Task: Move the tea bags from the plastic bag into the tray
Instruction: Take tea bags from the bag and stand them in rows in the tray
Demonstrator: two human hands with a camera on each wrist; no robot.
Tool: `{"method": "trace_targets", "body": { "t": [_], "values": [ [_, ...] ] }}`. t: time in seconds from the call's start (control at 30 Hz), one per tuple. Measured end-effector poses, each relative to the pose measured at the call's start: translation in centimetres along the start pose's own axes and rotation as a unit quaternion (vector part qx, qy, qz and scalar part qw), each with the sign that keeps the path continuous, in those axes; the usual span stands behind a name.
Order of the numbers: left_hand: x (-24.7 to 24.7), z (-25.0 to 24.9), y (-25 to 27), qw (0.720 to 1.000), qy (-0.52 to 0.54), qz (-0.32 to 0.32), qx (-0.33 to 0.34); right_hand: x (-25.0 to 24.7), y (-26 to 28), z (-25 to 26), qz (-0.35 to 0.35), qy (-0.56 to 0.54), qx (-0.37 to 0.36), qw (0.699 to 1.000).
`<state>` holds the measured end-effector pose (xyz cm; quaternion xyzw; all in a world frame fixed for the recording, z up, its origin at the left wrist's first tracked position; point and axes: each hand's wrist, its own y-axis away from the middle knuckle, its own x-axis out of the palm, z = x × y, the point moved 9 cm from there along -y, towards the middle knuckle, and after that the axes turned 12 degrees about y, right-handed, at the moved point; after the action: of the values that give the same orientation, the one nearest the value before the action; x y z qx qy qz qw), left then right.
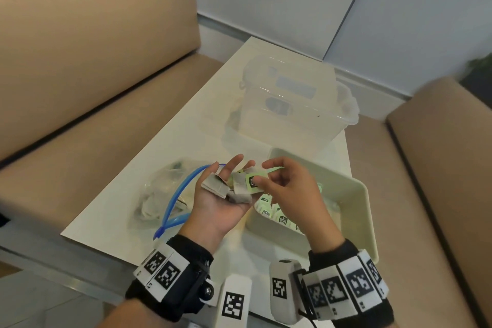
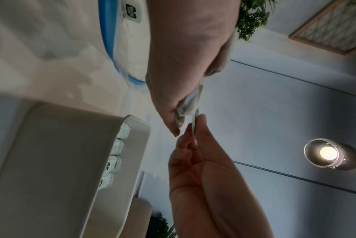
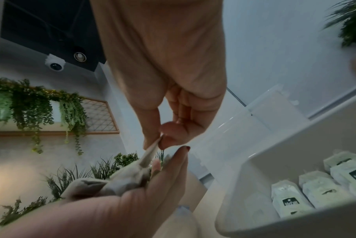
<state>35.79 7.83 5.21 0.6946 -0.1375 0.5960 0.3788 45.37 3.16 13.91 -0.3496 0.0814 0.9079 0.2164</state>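
My left hand (image 1: 222, 208) lies palm up over the table with straight fingers, carrying several grey tea bags (image 1: 216, 186) on its palm. My right hand (image 1: 262, 176) pinches a green-labelled tea bag (image 1: 253, 181) at the pile's right edge, between thumb and forefinger. In the right wrist view the pinched tea bag (image 3: 150, 153) slants from the fingers down to the pile. The clear plastic bag (image 1: 162, 194) with a blue zip lies open on the table, left of my hands. The cream tray (image 1: 354, 194) stands right of them, with rows of tea bags (image 1: 278, 214) inside.
A clear plastic storage box (image 1: 292, 104) stands at the far end of the white table (image 1: 186, 128). Beige benches run along both sides. The tray's near corner (image 2: 132, 122) sits just below and right of my left hand.
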Motion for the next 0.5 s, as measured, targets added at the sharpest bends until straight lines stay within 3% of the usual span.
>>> {"method": "trace_targets", "body": {
  "t": [0.23, 0.5],
  "values": [
    [-0.2, 1.7, 0.3, 0.999, -0.008, -0.008, -0.043, -1.6, -0.2, 1.7, 0.03, 0.007, -0.061, 0.998],
    [-0.1, 2.0, 0.1, 0.997, -0.005, 0.009, -0.072, -7.1, -0.4, 7.5, 0.024, 0.215, -0.219, 0.952]
  ]
}}
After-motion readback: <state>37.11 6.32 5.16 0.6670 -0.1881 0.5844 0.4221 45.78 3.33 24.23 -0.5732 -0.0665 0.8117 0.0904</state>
